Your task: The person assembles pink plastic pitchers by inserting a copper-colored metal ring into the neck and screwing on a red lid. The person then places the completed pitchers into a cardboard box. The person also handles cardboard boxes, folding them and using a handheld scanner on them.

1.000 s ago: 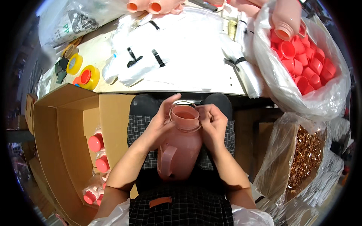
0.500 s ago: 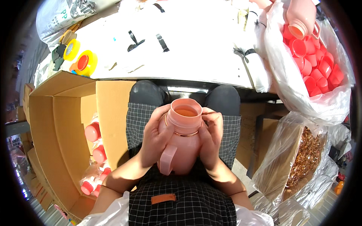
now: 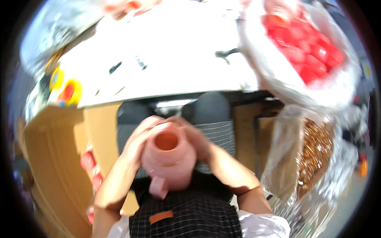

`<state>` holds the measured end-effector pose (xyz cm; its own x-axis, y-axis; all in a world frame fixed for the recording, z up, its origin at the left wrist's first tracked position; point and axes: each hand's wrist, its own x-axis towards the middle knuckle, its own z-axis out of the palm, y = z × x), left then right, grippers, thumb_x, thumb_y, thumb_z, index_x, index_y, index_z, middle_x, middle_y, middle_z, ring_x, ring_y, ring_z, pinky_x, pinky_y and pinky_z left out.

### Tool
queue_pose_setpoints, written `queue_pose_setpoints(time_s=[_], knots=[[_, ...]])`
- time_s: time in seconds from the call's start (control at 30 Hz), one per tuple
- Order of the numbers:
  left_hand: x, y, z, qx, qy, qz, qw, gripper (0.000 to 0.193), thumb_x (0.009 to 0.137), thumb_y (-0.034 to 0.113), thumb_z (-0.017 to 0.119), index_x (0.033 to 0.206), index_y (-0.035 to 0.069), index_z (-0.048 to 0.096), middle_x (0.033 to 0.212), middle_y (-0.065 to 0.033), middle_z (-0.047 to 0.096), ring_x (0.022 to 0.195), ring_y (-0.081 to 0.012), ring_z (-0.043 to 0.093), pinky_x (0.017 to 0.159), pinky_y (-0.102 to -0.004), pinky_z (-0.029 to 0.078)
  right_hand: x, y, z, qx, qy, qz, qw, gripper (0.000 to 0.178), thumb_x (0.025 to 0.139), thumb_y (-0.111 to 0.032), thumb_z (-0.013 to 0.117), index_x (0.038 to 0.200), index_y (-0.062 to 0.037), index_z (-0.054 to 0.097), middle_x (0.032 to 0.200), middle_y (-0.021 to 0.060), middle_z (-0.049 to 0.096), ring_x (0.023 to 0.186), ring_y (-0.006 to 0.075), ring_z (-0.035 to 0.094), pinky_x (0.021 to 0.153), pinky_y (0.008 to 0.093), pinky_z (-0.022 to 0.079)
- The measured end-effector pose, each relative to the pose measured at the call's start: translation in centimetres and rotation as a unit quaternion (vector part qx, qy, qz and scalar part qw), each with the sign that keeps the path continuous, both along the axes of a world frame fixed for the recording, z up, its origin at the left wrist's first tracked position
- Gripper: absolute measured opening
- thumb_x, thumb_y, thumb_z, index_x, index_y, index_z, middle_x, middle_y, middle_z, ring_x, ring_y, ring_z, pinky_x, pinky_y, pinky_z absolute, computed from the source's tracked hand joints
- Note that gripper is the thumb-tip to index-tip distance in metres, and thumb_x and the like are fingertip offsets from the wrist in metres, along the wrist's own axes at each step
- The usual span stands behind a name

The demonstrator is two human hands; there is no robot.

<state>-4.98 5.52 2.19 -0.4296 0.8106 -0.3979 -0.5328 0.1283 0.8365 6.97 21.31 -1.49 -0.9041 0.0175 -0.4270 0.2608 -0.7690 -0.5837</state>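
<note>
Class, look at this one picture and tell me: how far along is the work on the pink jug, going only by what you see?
Done: pink-topped pieces already lie in the cardboard box. In hand: the left hand and right hand grip the pink jug at its neck; its mouth is open, with no cap on. Left: many red caps sit in the clear bag on the right.

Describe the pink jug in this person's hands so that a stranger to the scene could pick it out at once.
Start at the white table and drop to the lap below its near edge. There the left hand and right hand clasp the pink jug from both sides. Unlike the red caps in the clear bag, it is pale pink, open-mouthed, with a side handle.
</note>
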Motion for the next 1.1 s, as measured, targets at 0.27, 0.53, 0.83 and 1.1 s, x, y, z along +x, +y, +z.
queue_pose_setpoints(time_s=[0.27,0.53,0.83,1.1], knots=[[8.1,-10.4,-2.7,-0.144,-0.263,-0.014,0.954,0.057,0.1,0.042,0.034,0.141,0.003,0.045,0.126,-0.0155,0.06,0.107,-0.0237,0.06,0.089,-0.035,0.049,6.7,2.6,2.0,0.217,0.176,-0.202,0.939,0.025,0.097,-0.019,0.054,0.106,0.0026,0.063,0.115,0.0166,0.062,0.107,0.0213,0.06,0.095,0.0339,0.045],[5.9,-2.1,-4.3,-0.056,-0.017,0.097,0.994,0.056,0.084,0.001,0.052,0.139,0.004,0.045,0.107,-0.0109,0.067,0.078,-0.0188,0.068,0.062,-0.0279,0.056,-0.2,24.9,8.5,0.759,0.012,-0.363,0.54,0.011,0.085,-0.002,0.06,0.092,0.0027,0.066,0.104,0.0134,0.069,0.094,0.0286,0.066,0.08,0.0389,0.051],[5.9,0.3,-2.5,-0.065,-0.062,0.288,0.954,0.071,0.079,-0.009,0.043,0.147,0.009,0.04,0.096,-0.0071,0.059,0.058,-0.0087,0.05,0.046,-0.0201,0.039,-1.5,33.1,7.1,0.916,-0.084,-0.166,0.355,0.027,0.084,-0.008,0.059,0.11,-0.0016,0.062,0.11,0.0203,0.065,0.103,0.0389,0.063,0.087,0.0472,0.05],[0.8,-0.8,-2.8,0.059,-0.149,0.335,0.929,0.07,0.079,-0.013,0.037,0.146,0.006,0.037,0.09,-0.0091,0.058,0.052,-0.0056,0.044,0.044,-0.0195,0.036,6.2,9.0,2.6,0.395,0.199,-0.192,0.876,0.08,0.08,-0.056,0.076,0.133,-0.0025,0.047,0.13,0.0139,0.051,0.12,0.0245,0.054,0.101,0.0389,0.046]])
